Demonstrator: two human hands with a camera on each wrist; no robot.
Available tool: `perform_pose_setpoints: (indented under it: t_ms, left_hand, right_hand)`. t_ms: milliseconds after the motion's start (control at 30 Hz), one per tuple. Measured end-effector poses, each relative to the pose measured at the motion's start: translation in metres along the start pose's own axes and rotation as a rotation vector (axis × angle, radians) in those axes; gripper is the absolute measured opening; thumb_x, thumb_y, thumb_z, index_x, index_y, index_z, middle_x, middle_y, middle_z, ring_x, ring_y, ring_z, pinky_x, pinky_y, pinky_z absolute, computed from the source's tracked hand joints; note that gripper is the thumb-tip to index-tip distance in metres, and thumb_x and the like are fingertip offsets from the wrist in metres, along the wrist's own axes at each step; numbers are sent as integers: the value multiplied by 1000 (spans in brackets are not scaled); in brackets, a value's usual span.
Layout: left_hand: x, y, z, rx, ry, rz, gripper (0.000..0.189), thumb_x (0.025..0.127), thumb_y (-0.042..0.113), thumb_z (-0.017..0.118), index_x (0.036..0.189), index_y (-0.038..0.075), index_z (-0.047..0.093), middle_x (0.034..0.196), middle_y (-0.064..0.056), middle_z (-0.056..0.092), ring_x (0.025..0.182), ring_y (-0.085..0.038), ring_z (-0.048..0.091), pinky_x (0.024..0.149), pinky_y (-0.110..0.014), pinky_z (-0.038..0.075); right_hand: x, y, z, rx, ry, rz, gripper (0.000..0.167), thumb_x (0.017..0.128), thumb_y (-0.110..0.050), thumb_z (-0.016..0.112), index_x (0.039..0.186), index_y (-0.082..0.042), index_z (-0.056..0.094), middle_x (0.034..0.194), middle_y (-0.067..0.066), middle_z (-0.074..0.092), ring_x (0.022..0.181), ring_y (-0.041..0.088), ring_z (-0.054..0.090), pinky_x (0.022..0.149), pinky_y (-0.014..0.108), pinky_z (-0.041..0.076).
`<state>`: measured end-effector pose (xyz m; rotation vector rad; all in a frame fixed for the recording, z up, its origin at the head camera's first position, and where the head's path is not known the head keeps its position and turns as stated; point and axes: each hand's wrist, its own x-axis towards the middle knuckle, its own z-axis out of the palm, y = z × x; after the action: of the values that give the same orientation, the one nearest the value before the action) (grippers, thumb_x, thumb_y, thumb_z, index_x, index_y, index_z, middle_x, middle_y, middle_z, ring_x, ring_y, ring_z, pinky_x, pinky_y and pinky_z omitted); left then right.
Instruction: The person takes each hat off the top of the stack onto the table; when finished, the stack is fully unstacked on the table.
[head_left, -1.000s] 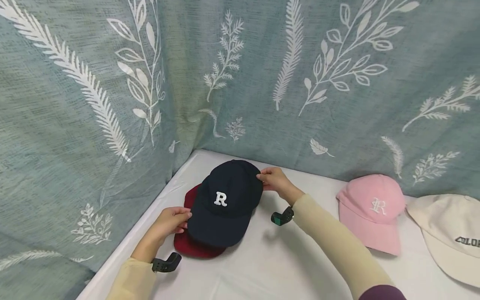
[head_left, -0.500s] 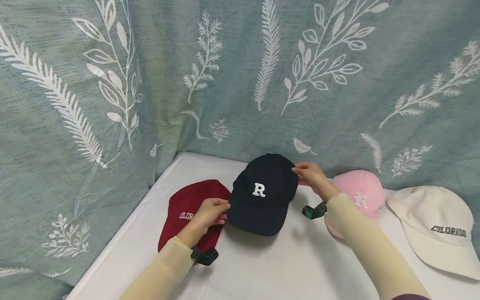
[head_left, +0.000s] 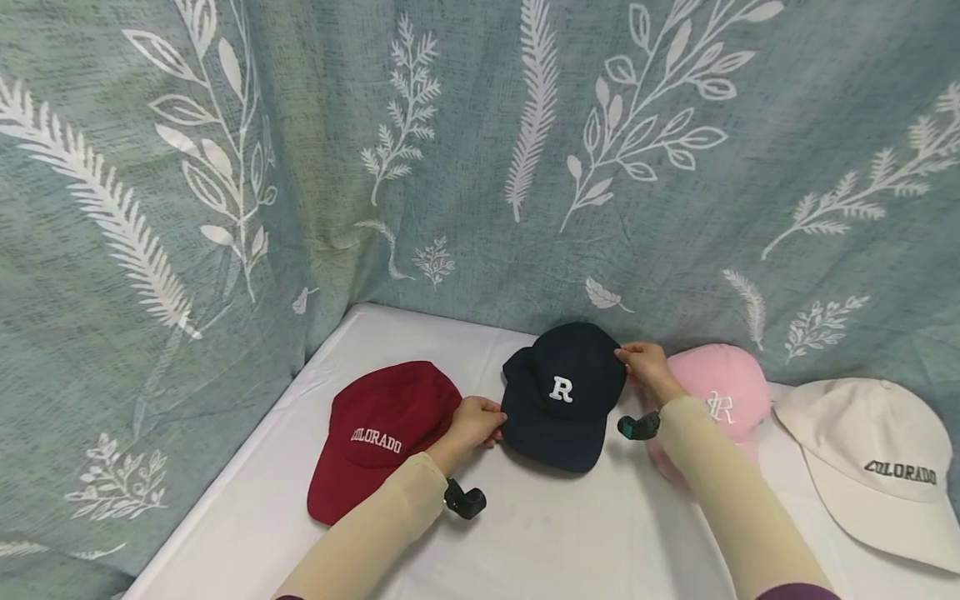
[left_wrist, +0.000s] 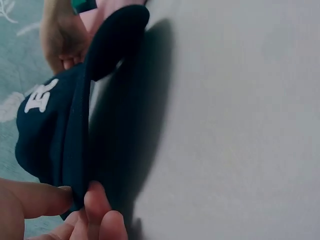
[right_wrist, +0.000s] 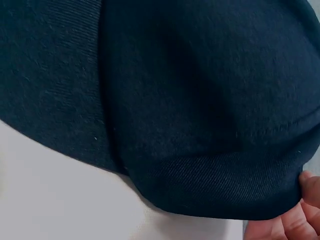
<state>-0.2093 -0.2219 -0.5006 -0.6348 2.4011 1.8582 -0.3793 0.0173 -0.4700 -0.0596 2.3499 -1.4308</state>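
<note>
A navy baseball cap (head_left: 558, 421) with a white letter R faces forward between both hands. At the left edge of its brim, my left hand (head_left: 476, 421) pinches the cloth between thumb and fingers; the left wrist view shows this pinch (left_wrist: 75, 205) closely. My right hand (head_left: 643, 367) grips the cap's rear right edge, and in the right wrist view its fingertips (right_wrist: 297, 220) hold the hem. A shadow beneath the brim in the left wrist view shows the brim standing off the white cloth. Left of it lies a dark red cap (head_left: 375, 450) lettered COLORADO, partly behind my left forearm.
A pink cap (head_left: 712, 379) sits to the right, partly covered by my right forearm. Farther right lies a cream cap (head_left: 873, 454) lettered COLORADO. White cloth (head_left: 540, 542) covers the table, and a leaf-patterned curtain (head_left: 465, 150) closes off the back and left.
Both hands have carried the navy cap to the right, off the dark red cap it overlapped, then slightly lower. The red cap's lettering now shows in full. The head view has shifted rightward.
</note>
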Motion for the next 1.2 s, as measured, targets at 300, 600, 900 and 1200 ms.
perform_pose_setpoints:
  t_ms: [300,600,900,1200]
  left_hand:
    - [-5,-9,-19,119,-5,70,20,81,2,62,98,-9,62,66,-7,59,54,-9,53,47,-21,48]
    - [-45,2,-67,345,-70,383,28,84,8,63,111,-1,62,99,-12,63,76,-17,60,61,-24,49]
    - [-97,-4,-160,470,215,402,37,85,12,64,119,0,57,103,-12,65,88,-23,62,77,-38,50]
    - [-123,-49,-210,620,229,30,45,84,21,62,114,-12,54,92,-17,63,82,-29,60,69,-44,48]
  right_hand:
    - [1,-14,18,-114,-72,-58,44,98,-21,41,132,8,42,127,25,45,92,23,56,79,34,52]
    - [-7,-35,30,-385,-24,-288,44,98,-19,37,131,10,40,130,30,44,114,43,46,90,48,44]
    - [-23,-79,93,-470,222,-779,27,93,-10,50,116,1,60,115,21,59,81,35,58,75,45,46]
    - [-33,-112,193,-552,-169,-776,30,93,-18,53,115,0,62,114,14,63,102,28,59,86,39,48]
